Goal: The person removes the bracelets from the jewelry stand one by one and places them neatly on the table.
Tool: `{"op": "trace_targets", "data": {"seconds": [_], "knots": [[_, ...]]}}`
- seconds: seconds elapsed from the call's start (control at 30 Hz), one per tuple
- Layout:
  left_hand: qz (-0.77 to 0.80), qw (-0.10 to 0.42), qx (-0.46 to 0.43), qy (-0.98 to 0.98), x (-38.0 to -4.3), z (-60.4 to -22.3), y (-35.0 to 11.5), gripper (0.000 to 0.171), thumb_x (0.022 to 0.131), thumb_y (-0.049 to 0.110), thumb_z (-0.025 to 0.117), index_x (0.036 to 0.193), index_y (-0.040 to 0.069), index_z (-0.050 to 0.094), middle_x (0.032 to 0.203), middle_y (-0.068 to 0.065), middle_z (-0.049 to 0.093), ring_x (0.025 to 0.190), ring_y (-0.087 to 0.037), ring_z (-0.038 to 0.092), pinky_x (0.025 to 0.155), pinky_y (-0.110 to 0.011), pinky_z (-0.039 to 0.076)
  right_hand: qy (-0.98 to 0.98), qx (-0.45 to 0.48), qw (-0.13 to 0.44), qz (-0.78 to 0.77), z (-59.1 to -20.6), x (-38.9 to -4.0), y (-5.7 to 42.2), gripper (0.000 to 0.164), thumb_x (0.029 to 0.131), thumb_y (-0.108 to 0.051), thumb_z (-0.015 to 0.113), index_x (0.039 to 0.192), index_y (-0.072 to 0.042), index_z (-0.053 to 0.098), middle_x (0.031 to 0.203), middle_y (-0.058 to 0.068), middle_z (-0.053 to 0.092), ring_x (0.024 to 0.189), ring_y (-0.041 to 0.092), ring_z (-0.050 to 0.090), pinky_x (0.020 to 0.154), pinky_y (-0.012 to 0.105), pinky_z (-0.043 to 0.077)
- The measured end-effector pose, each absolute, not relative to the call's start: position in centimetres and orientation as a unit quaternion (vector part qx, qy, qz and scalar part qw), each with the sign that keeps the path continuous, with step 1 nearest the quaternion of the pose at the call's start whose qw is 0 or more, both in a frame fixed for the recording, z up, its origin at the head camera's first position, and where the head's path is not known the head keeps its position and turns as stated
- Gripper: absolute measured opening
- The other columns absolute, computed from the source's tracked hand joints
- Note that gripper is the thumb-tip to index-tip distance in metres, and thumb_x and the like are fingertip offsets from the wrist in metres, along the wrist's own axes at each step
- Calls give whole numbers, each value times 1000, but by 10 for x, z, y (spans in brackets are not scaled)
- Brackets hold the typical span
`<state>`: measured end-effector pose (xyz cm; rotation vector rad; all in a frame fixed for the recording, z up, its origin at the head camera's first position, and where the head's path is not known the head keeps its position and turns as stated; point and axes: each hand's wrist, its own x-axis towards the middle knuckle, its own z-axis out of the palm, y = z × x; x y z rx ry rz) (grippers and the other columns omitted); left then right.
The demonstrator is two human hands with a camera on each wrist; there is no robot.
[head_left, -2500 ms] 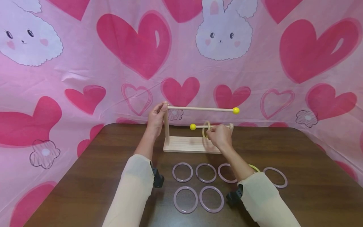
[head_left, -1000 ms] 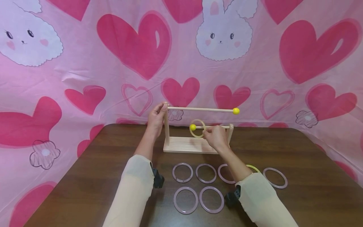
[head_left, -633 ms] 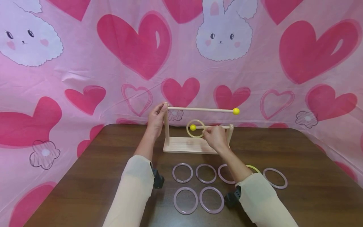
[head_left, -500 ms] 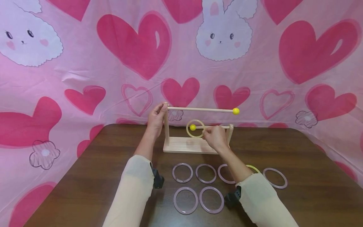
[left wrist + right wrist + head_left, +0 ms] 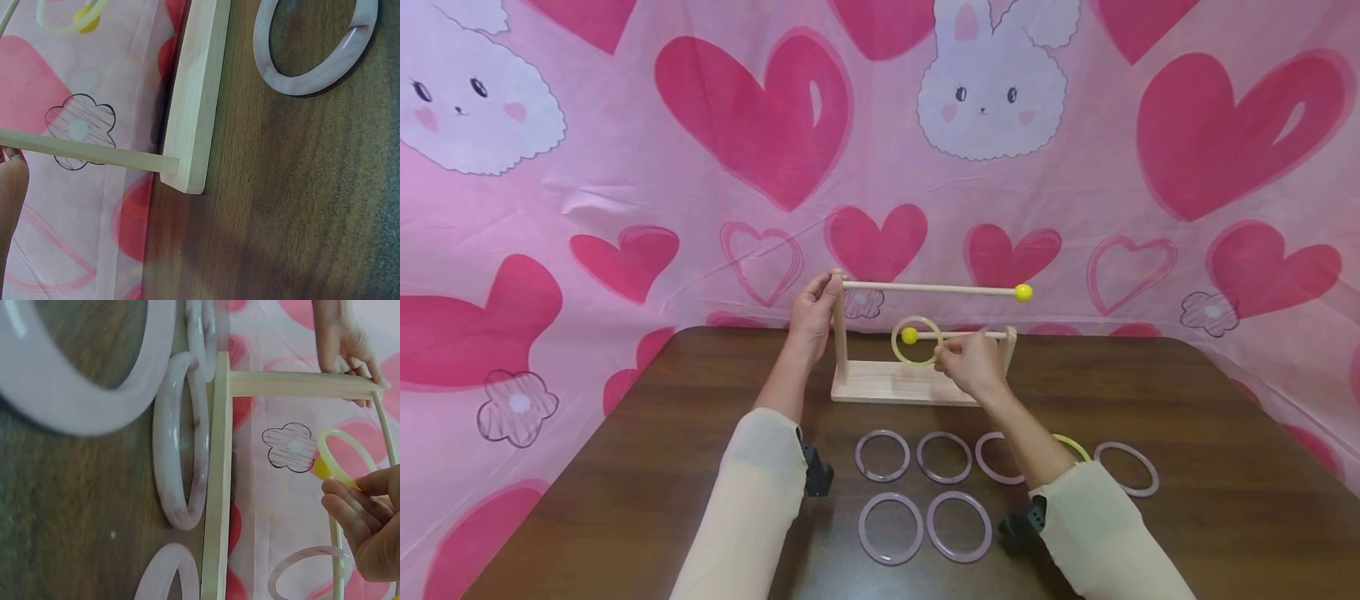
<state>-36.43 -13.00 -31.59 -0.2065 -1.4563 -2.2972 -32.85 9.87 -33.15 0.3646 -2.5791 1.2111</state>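
At the table's far side stands a two-tier wooden bangle stand (image 5: 895,383), its rods tipped with yellow balls. My left hand (image 5: 811,321) grips the top of its left post. With thumb and fingertips, my right hand (image 5: 976,362) pinches the right edge of a pale yellow bangle (image 5: 894,343). That bangle overlaps the ball at the lower rod's left end in the head view. A pale purple bangle (image 5: 306,552) hangs on the lower rod, mostly hidden behind my right hand in the head view. The upper rod (image 5: 925,287) carries no bangle.
Several pale purple bangles (image 5: 860,458) lie flat in two rows on the brown table (image 5: 647,500) before the stand. A brighter yellow bangle (image 5: 1075,446) is partly covered by my right forearm. A pink heart-print cloth (image 5: 865,167) hangs behind the table.
The yellow bangle has moved left along the lower rod to its ball end and turned to face the camera. My right hand shifted slightly left with it; my left hand has stayed put.
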Motion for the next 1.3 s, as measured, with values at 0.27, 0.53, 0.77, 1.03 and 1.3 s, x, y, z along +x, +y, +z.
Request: {"op": "trace_targets", "data": {"seconds": [0.27, 0.53, 0.77, 1.03, 1.3], "knots": [[-824, 204, -72, -523, -366, -316, -130, 18, 92, 5, 56, 90, 20, 65, 91, 2, 63, 88, -10, 53, 85, -25, 41, -835, 95, 20, 541, -330, -326, 103, 21, 86, -2, 54, 95, 14, 65, 80, 22, 67, 66, 21, 67, 59, 27, 54], [-826, 205, -73, -519, -365, -315, -130, 18, 92, 4, 55, 91, 19, 65, 90, 1, 63, 88, -10, 53, 86, -25, 41, -822, 107, -9, 560, -329, -323, 108, 23, 84, 0, 52, 95, 16, 63, 75, 21, 67, 62, 17, 66, 59, 29, 54], [-825, 205, -66, -523, -365, -316, -129, 16, 92, 4, 55, 93, 17, 65, 88, 4, 61, 87, -10, 53, 86, -25, 41, -784, 97, -51, 611, -330, -322, 116, 27, 83, -1, 52, 98, 20, 59, 69, 16, 67, 60, 15, 66, 60, 31, 54], [-825, 202, -67, -524, -365, -316, -130, 16, 92, 5, 56, 93, 18, 65, 88, 5, 62, 89, -11, 52, 84, -25, 41, -787, 107, -70, 603, -329, -320, 125, 27, 83, -1, 51, 98, 20, 59, 68, 14, 67, 60, 15, 65, 61, 32, 54], [-825, 205, -67, -523, -365, -317, -130, 18, 92, 5, 56, 91, 20, 66, 86, 6, 63, 88, -11, 53, 81, -24, 41, -788, 116, -71, 601, -329, -317, 129, 29, 82, 0, 50, 99, 22, 57, 66, 13, 66, 58, 15, 65, 59, 33, 54]]}}
